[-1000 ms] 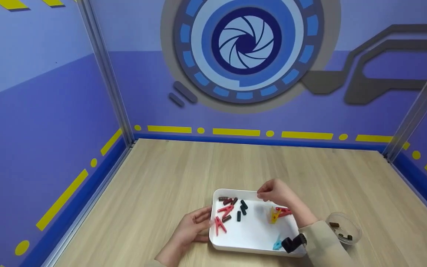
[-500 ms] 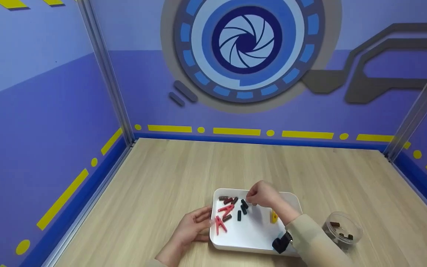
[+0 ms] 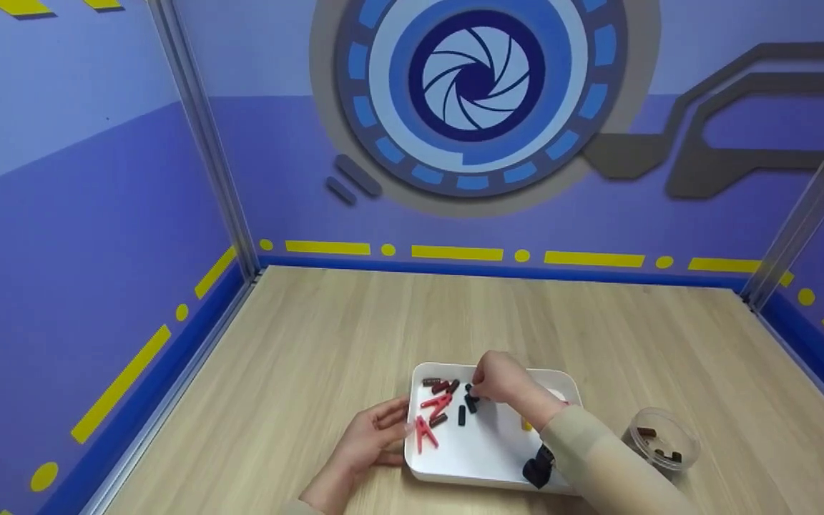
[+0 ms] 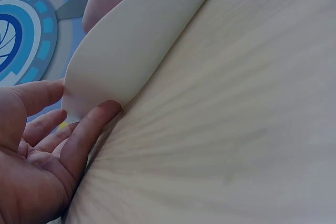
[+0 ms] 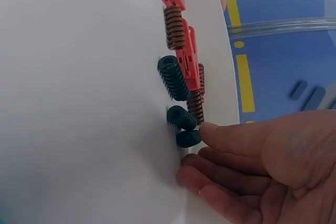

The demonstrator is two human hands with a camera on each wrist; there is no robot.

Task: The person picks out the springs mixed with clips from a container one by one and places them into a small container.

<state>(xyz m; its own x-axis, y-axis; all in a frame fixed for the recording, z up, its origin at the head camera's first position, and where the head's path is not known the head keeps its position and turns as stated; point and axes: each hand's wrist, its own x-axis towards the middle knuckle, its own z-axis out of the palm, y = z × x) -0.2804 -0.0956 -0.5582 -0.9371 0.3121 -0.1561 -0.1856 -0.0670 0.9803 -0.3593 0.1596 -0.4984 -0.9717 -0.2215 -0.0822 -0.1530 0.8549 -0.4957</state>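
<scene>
A white tray (image 3: 476, 478) holds dark green springs (image 5: 176, 81), brown springs (image 5: 174, 28) and red clothespins (image 3: 424, 435). My left hand (image 3: 363, 440) rests against the tray's left wall, its fingers and thumb touching the outside. Over the tray, my right hand (image 3: 503, 379) reaches down to the green springs near the back wall. In the right wrist view its thumb and fingertips lie right at the end green spring (image 5: 189, 139), with a gap between them. Part of a yellow clothespin (image 3: 526, 423) shows beneath the right forearm.
Right of the tray stands a clear round tub (image 3: 695, 449) with several springs inside, beside the right sleeve (image 3: 601, 454). The wooden table (image 3: 340, 322) meets blue panel walls (image 3: 290, 179) at the back and sides.
My right hand has moved left and down from above the tray's back right to the green springs. Its forearm now covers most of the clothespins on the right. The left hand has not moved.
</scene>
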